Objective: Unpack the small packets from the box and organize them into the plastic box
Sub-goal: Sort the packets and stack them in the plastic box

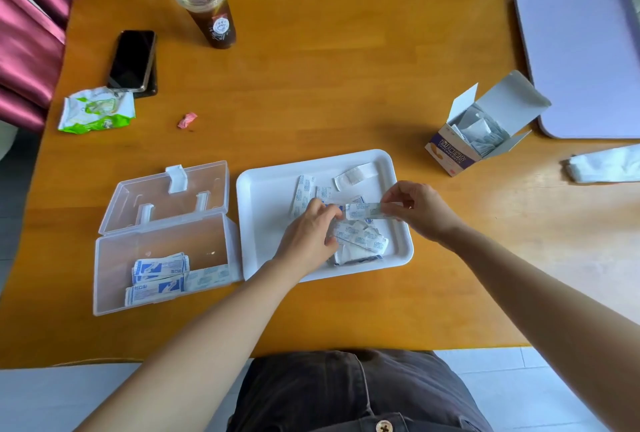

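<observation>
A white tray [263, 196] in front of me holds several small white-and-blue packets [360, 239]. My right hand [417, 208] pinches one long packet [362, 211] by its right end, just above the pile. My left hand [311, 232] rests on the pile, fingers curled on packets beside the long packet's left end. Left of the tray lies a clear plastic box [162, 241] with its lid folded back; a few packets [157, 275] lie in its near part. An open cardboard box [481, 130] with more packets inside stands at the right.
On the wooden table are a dark phone [133, 59], an iced drink cup [207, 10], a green-and-white wrapper [97, 111], a small pink scrap [187, 120], a lilac tray [585, 61] at the far right and a white plastic bag [606, 165].
</observation>
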`<state>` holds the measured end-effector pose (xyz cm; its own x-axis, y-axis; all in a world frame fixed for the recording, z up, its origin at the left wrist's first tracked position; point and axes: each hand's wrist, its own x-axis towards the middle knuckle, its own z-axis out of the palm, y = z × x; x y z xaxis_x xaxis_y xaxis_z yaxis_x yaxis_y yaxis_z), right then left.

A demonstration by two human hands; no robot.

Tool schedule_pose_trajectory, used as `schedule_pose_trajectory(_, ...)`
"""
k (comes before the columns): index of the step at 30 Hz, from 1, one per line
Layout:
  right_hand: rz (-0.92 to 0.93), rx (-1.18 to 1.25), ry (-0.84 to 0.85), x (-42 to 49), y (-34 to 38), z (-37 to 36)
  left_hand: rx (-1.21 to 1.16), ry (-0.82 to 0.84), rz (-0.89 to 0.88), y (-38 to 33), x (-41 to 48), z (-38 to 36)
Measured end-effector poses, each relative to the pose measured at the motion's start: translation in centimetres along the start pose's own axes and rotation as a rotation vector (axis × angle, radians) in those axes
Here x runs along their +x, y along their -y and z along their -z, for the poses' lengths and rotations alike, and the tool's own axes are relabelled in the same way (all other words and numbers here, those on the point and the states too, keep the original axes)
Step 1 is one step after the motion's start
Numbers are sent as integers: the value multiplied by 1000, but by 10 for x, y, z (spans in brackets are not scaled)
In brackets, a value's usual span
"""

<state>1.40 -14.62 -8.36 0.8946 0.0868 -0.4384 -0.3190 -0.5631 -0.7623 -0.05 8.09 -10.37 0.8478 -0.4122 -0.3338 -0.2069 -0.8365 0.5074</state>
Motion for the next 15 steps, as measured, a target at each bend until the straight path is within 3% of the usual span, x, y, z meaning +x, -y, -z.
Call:
schedule_pose_trajectory(2, -36, 49, 48, -4, 1, 3, 31, 19, 8, -4, 2, -1)
schedule_pose_trajectory(6, -28, -83, 125, -12, 2, -9, 80, 2, 30, -9, 5, -5)
schedule_pose_trajectory(15, 178, -384, 95, -9, -1, -34, 56, -89, 3, -1, 5, 1)
